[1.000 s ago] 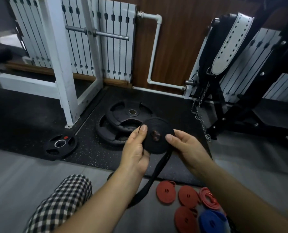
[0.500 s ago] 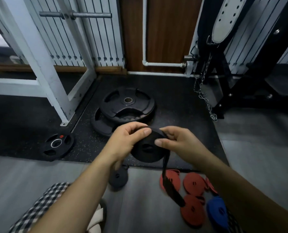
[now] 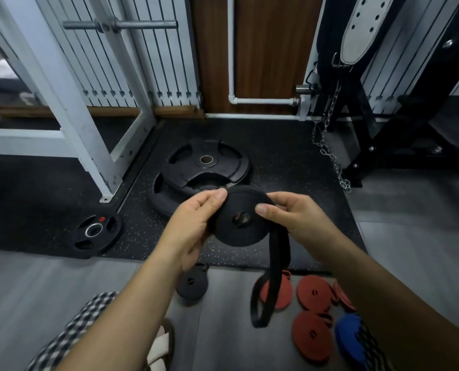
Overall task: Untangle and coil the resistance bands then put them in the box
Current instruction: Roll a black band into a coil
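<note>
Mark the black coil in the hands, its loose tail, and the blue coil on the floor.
black coil [image 3: 243,232]: head view, flat face below the centre hole.
loose tail [image 3: 276,253]: head view, upper strap below the coil.
blue coil [image 3: 347,337]: head view, middle of visible face.

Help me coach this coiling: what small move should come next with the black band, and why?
Probably turn the black coil through another wrap. The left hand and right hand both pinch its rim, while a loose tail hangs unwound below it, so it likely isn't ready for boxing.
</note>
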`<action>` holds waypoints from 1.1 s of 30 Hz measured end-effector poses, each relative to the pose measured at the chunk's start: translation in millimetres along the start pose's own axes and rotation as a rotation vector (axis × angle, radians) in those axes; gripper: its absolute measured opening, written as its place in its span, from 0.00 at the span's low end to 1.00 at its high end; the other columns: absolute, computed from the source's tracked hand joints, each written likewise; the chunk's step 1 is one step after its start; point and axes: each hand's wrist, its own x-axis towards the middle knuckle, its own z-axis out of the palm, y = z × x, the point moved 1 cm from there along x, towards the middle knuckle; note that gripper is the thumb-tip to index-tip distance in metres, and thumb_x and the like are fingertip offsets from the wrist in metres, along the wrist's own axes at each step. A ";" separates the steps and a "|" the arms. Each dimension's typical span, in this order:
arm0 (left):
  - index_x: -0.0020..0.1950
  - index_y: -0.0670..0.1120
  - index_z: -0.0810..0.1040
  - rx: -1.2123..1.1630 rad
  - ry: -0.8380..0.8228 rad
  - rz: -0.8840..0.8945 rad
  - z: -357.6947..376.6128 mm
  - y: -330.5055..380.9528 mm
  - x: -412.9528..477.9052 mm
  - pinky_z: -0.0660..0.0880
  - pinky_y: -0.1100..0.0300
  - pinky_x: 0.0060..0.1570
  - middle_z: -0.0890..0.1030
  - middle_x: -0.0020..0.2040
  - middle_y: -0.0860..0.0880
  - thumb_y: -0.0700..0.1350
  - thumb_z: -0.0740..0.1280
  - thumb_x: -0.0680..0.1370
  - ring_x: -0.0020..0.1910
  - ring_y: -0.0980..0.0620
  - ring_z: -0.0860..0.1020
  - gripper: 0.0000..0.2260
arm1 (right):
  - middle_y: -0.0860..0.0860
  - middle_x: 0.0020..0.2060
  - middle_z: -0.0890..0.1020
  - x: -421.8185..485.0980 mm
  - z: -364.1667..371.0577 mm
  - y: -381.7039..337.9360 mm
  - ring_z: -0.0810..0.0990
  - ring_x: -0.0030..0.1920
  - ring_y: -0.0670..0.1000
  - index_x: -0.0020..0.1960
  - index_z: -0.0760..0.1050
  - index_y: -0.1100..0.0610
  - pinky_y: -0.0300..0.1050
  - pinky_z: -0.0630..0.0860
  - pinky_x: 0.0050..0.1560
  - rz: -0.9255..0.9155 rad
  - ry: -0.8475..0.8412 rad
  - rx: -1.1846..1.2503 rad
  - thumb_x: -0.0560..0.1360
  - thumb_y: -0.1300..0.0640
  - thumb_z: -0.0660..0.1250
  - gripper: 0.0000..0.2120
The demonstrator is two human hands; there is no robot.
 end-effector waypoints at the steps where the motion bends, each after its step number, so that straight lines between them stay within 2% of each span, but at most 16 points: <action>1: 0.52 0.47 0.80 0.129 -0.033 0.020 -1.7 1.7 -1.0 0.78 0.62 0.44 0.84 0.48 0.47 0.47 0.66 0.74 0.45 0.53 0.81 0.09 | 0.53 0.42 0.85 -0.9 0.1 -0.6 0.84 0.44 0.48 0.50 0.79 0.57 0.37 0.78 0.45 0.010 -0.023 -0.023 0.72 0.62 0.69 0.07; 3: 0.48 0.48 0.81 0.272 -0.061 0.026 -2.0 1.5 -4.0 0.77 0.65 0.40 0.84 0.44 0.49 0.46 0.66 0.75 0.42 0.55 0.81 0.06 | 0.52 0.41 0.85 -2.7 2.4 0.5 0.84 0.43 0.47 0.50 0.79 0.57 0.36 0.78 0.44 0.022 -0.060 -0.068 0.71 0.63 0.70 0.08; 7: 0.43 0.46 0.80 0.256 -0.053 -0.011 -1.7 1.5 -6.0 0.76 0.65 0.35 0.83 0.38 0.48 0.46 0.67 0.74 0.37 0.54 0.80 0.05 | 0.51 0.41 0.85 -3.7 5.1 -0.2 0.84 0.44 0.48 0.48 0.79 0.55 0.37 0.78 0.45 0.024 -0.064 -0.087 0.69 0.60 0.71 0.09; 10: 0.44 0.46 0.80 0.207 -0.084 -0.001 -1.2 1.4 -6.0 0.76 0.64 0.38 0.83 0.39 0.48 0.47 0.68 0.72 0.38 0.54 0.80 0.05 | 0.52 0.41 0.85 -2.8 3.7 -2.6 0.84 0.44 0.49 0.49 0.79 0.55 0.38 0.78 0.45 0.020 -0.067 -0.088 0.69 0.61 0.71 0.09; 13: 0.46 0.45 0.80 0.164 -0.087 0.024 2.4 -1.5 -7.4 0.77 0.64 0.40 0.83 0.40 0.47 0.44 0.66 0.75 0.38 0.54 0.80 0.05 | 0.51 0.41 0.85 -4.3 3.5 -4.3 0.84 0.44 0.48 0.49 0.80 0.55 0.37 0.77 0.45 0.017 -0.070 -0.074 0.68 0.61 0.71 0.09; 17: 0.46 0.42 0.79 -0.021 -0.021 0.029 6.3 -4.5 -8.7 0.79 0.63 0.37 0.83 0.38 0.46 0.42 0.65 0.75 0.37 0.52 0.80 0.06 | 0.50 0.40 0.85 -4.3 5.3 -1.5 0.84 0.43 0.47 0.48 0.79 0.55 0.35 0.77 0.44 -0.001 -0.044 -0.002 0.66 0.59 0.71 0.10; 19: 0.50 0.38 0.78 -0.155 0.028 0.020 7.8 -5.4 -8.0 0.79 0.61 0.40 0.83 0.42 0.44 0.43 0.64 0.76 0.40 0.51 0.80 0.09 | 0.50 0.41 0.85 -4.7 5.6 1.3 0.84 0.45 0.47 0.48 0.80 0.55 0.37 0.77 0.47 -0.008 -0.022 0.048 0.65 0.54 0.70 0.11; 21: 0.53 0.37 0.77 -0.286 0.078 0.016 8.2 -5.4 -6.0 0.80 0.59 0.43 0.83 0.44 0.43 0.44 0.62 0.77 0.42 0.50 0.81 0.12 | 0.50 0.43 0.85 -5.1 8.1 4.5 0.83 0.46 0.47 0.48 0.80 0.54 0.37 0.77 0.50 -0.013 -0.020 0.098 0.68 0.54 0.67 0.10; 25: 0.52 0.40 0.78 -0.471 0.159 0.009 8.3 -8.7 -2.3 0.79 0.52 0.49 0.83 0.46 0.42 0.47 0.62 0.77 0.45 0.48 0.82 0.12 | 0.54 0.49 0.84 -5.1 16.4 12.0 0.82 0.53 0.52 0.52 0.80 0.58 0.45 0.76 0.58 -0.013 -0.042 0.207 0.69 0.52 0.66 0.15; 27: 0.56 0.39 0.77 -0.542 0.182 -0.010 11.0 -13.9 -3.4 0.78 0.49 0.52 0.82 0.51 0.40 0.49 0.62 0.76 0.48 0.46 0.81 0.16 | 0.55 0.49 0.84 -5.2 19.8 14.0 0.82 0.52 0.52 0.52 0.79 0.58 0.43 0.77 0.56 -0.003 -0.034 0.246 0.68 0.52 0.66 0.16; 30: 0.59 0.38 0.76 -0.568 0.190 -0.053 11.7 -19.4 -4.5 0.79 0.50 0.51 0.82 0.51 0.40 0.49 0.62 0.77 0.49 0.46 0.81 0.17 | 0.54 0.46 0.85 -4.2 18.8 13.3 0.83 0.47 0.50 0.51 0.79 0.58 0.39 0.79 0.49 0.022 -0.013 0.219 0.69 0.55 0.66 0.12; 32: 0.59 0.41 0.77 -0.427 0.162 -0.052 6.9 -15.3 -3.0 0.80 0.53 0.48 0.82 0.52 0.42 0.49 0.63 0.77 0.49 0.48 0.81 0.16 | 0.51 0.41 0.85 -4.1 13.5 7.9 0.83 0.43 0.47 0.49 0.79 0.58 0.36 0.78 0.42 0.027 -0.018 0.154 0.73 0.59 0.65 0.07; 33: 0.58 0.42 0.77 -0.277 0.140 -0.004 2.9 -10.7 -1.8 0.79 0.56 0.47 0.82 0.53 0.43 0.50 0.64 0.75 0.50 0.49 0.81 0.16 | 0.50 0.39 0.85 -4.1 10.0 4.3 0.83 0.41 0.46 0.48 0.79 0.57 0.35 0.77 0.40 0.028 -0.022 0.122 0.73 0.60 0.65 0.06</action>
